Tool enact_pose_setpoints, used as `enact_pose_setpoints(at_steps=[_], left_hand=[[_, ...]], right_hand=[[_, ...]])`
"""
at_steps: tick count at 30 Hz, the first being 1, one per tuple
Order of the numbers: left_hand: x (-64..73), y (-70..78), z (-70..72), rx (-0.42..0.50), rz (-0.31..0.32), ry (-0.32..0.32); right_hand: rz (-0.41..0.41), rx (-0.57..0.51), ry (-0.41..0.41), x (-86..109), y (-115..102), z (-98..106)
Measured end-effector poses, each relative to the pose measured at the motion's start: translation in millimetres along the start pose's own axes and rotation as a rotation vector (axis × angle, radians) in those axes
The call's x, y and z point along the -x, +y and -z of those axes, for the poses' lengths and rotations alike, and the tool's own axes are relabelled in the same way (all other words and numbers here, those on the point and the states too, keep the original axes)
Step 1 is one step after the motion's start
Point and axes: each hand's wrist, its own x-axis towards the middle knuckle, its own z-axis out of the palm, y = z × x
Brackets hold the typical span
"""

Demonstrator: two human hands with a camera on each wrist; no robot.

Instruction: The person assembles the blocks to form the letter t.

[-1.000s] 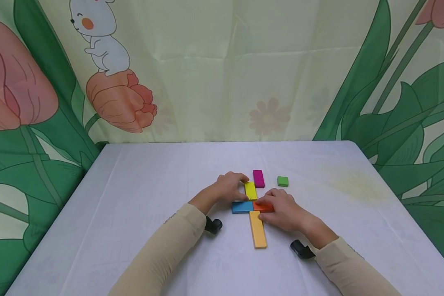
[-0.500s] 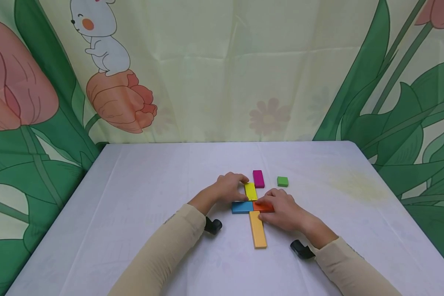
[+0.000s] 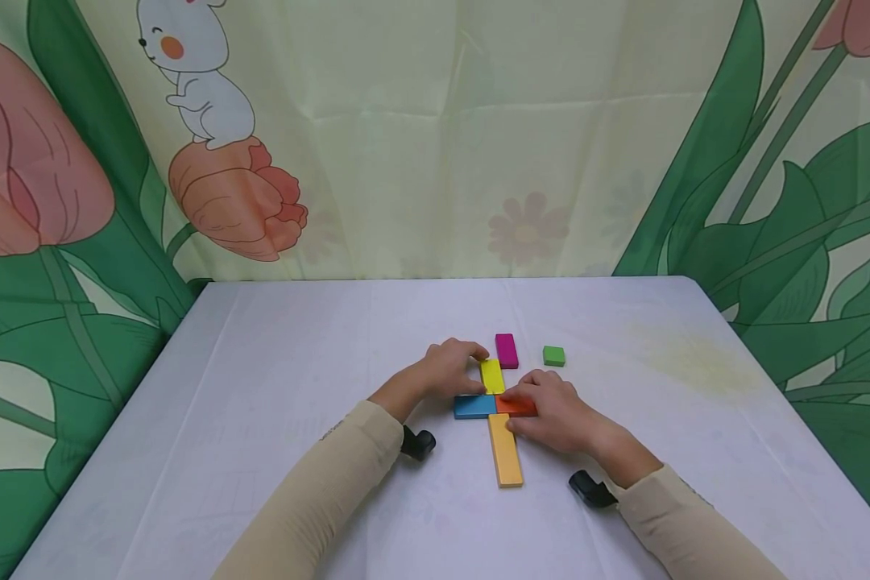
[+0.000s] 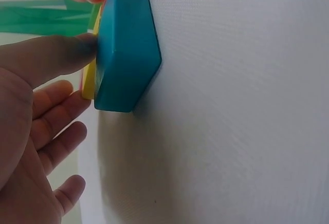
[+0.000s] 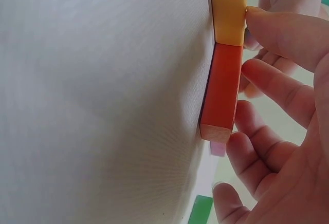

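My left hand (image 3: 453, 367) pinches the yellow block (image 3: 492, 377) lengthwise, index finger at the far end and thumb by the near end. In the left wrist view its thumb overlaps the edge of the blue block (image 4: 126, 49). The other fingers stay loosely bent. My right hand (image 3: 557, 409) rests with fingertips on the red block (image 5: 223, 88) and thumb on the edge of the orange block (image 5: 230, 11). Blue and red lie end to end in a row. The long orange block (image 3: 506, 451) runs toward me from their joint. Yellow lies just beyond that row.
Beyond the yellow block lies a magenta block (image 3: 507, 351). A small green block (image 3: 554, 355) sits to its right, apart from the others. Black wrist cameras hang at both cuffs. A white cloth covers the table (image 3: 225, 419), and a printed curtain (image 3: 406, 161) stands behind it.
The yellow block has slid slightly toward me and a touch to the right, with my left fingers moving along. My right hand and the other blocks look unmoved.
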Motion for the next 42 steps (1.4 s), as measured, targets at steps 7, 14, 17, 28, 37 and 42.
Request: enact_pose_setpoints(at_steps=[7,14,17,28,37,42], left_hand=[[0.1,0.7,0.3,-0.004,-0.004,0.001],[-0.2,-0.1,-0.2,0.003,-0.006,0.002],[0.1,-0.4,-0.1,0.004,-0.007,0.002],[4.4,-0.2,4.4,0.031,-0.002,0.009],[3.4,0.6,2.9,0.046,-0.015,-0.007],[2.5,0.9,1.4,0.037,-0.026,-0.004]], right_hand=[[-0.002,-0.007,0.002,0.6,-1.2,0.7],[0.001,-0.009,0.0,1.1,-1.7,1.3],[0.001,-0.007,0.002,1.4,-1.8,1.2],[-0.007,-0.011,-0.006,1.3,-1.6,1.2],[-0.006,-0.013,-0.01,1.0,-1.8,1.5],[0.001,-0.009,-0.009,0.9,-1.8,1.7]])
